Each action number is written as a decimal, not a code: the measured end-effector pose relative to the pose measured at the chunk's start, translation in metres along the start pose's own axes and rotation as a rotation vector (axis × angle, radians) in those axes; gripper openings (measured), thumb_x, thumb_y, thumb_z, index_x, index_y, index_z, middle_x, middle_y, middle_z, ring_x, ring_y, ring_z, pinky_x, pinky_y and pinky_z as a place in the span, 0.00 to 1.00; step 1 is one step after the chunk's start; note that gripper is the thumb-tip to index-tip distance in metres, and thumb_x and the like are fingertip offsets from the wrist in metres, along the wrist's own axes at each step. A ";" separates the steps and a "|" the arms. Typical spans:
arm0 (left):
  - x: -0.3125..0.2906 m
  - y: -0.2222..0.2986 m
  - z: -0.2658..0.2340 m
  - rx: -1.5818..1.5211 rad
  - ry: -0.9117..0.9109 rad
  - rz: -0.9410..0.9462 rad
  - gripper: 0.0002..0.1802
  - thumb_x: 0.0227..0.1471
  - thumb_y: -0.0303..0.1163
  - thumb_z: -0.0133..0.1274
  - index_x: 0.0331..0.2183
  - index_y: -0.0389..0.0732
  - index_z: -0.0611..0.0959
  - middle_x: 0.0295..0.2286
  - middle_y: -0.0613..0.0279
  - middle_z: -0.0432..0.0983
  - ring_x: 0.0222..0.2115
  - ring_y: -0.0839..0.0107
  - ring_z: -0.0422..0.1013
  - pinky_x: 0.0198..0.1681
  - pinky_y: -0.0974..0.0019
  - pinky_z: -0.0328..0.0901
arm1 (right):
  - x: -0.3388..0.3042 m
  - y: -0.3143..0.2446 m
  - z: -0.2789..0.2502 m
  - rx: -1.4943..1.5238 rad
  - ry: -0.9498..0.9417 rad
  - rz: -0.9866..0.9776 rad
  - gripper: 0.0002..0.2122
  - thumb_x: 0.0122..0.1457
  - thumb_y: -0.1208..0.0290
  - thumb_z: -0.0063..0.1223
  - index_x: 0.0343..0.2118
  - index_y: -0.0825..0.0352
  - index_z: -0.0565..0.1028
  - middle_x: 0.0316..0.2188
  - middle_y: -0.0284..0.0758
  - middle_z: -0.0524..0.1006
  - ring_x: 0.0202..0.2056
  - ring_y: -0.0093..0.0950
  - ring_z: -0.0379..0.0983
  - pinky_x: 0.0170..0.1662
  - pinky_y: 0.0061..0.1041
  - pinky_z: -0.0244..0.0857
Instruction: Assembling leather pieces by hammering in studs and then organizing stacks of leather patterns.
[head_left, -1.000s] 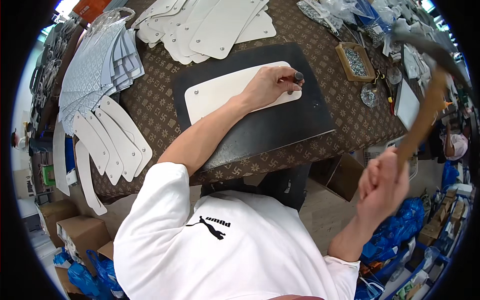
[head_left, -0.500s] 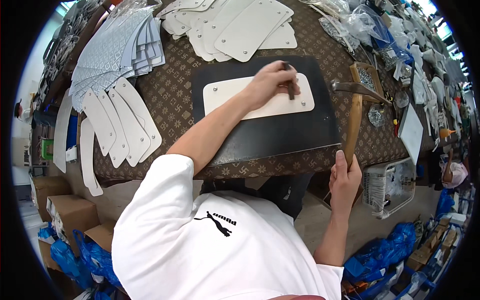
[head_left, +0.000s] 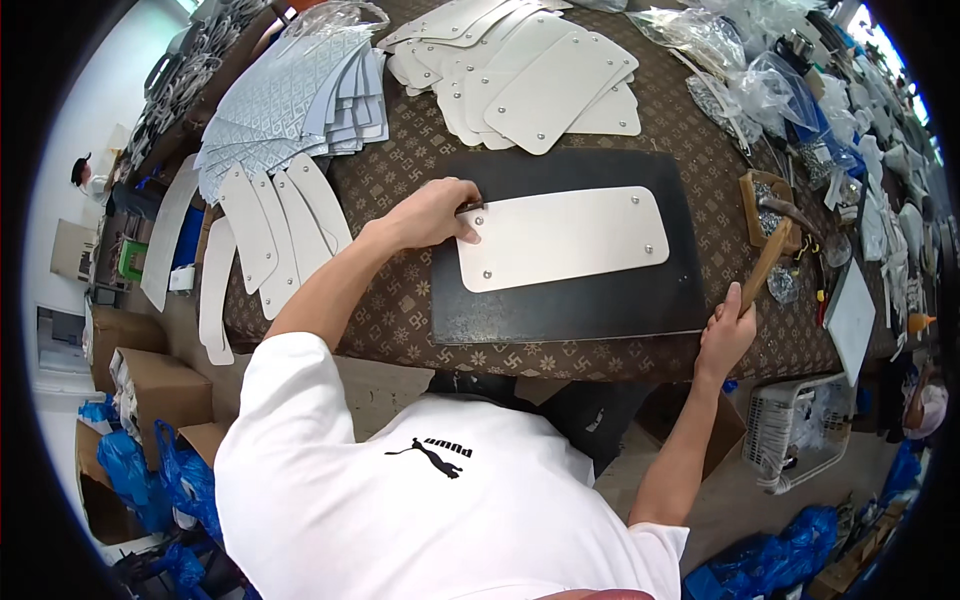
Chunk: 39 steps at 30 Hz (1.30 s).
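Observation:
A white rounded panel [head_left: 560, 238] with small metal studs at its corners lies on a black mat [head_left: 570, 300]. My left hand [head_left: 430, 213] rests at the panel's upper left corner, pinching a small dark punch [head_left: 470, 208] against it. My right hand [head_left: 725, 335] sits at the table's near edge, right of the mat. It grips the wooden handle of a hammer [head_left: 770, 255]. The hammer's head lies low by a small wooden box [head_left: 760, 195].
Stacked white studded panels [head_left: 530, 70] lie beyond the mat. Grey patterned pieces [head_left: 290, 100] and white strips [head_left: 270, 220] fan out at the left. Plastic bags and hardware [head_left: 760, 80] crowd the right. A white basket [head_left: 800, 440] and cardboard boxes [head_left: 150, 370] stand on the floor.
The hammer came down from a raised swing and now lies low at the right of the mat. My left hand moved with the punch from the panel's right end to its left corner.

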<state>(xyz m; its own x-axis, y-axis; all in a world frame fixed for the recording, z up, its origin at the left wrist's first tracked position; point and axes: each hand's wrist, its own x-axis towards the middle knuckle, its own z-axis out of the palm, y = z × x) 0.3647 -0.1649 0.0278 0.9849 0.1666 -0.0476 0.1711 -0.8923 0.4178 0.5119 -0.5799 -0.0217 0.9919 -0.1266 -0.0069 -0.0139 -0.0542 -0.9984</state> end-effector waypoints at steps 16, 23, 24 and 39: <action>-0.065 -0.103 -0.088 0.020 0.727 -0.500 0.25 0.53 0.47 0.65 0.46 0.40 0.85 0.35 0.47 0.83 0.34 0.53 0.79 0.42 0.58 0.72 | -0.014 -0.011 0.002 -0.103 -0.005 0.023 0.15 0.69 0.56 0.53 0.30 0.60 0.68 0.19 0.21 0.60 0.15 0.12 0.52 0.16 0.18 0.48; -0.268 -0.240 -0.074 -0.038 0.640 -1.411 0.41 0.43 0.56 0.71 0.45 0.27 0.81 0.41 0.45 0.83 0.38 0.53 0.80 0.40 0.54 0.73 | -0.009 -0.007 0.004 -0.213 0.031 0.038 0.15 0.69 0.55 0.53 0.31 0.61 0.71 0.19 0.22 0.61 0.16 0.13 0.52 0.16 0.17 0.47; -0.273 -0.244 -0.076 -0.041 0.643 -1.417 0.41 0.43 0.56 0.71 0.45 0.27 0.81 0.41 0.45 0.83 0.38 0.53 0.80 0.40 0.54 0.73 | -0.009 -0.006 0.005 -0.216 0.036 0.032 0.15 0.69 0.55 0.53 0.32 0.61 0.71 0.19 0.22 0.61 0.16 0.13 0.53 0.16 0.17 0.47; -0.308 -0.262 -0.064 -0.143 0.738 -1.205 0.26 0.43 0.47 0.70 0.29 0.32 0.83 0.23 0.52 0.82 0.25 0.61 0.78 0.32 0.58 0.71 | -0.009 -0.004 0.004 -0.108 -0.007 -0.002 0.15 0.70 0.59 0.53 0.27 0.59 0.66 0.18 0.22 0.60 0.14 0.13 0.54 0.15 0.18 0.48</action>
<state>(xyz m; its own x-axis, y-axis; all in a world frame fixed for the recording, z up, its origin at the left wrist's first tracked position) 0.0143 0.0445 -0.0093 -0.0066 0.9997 0.0238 0.8344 -0.0076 0.5511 0.5040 -0.5745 -0.0174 0.9928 -0.1199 -0.0055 -0.0249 -0.1606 -0.9867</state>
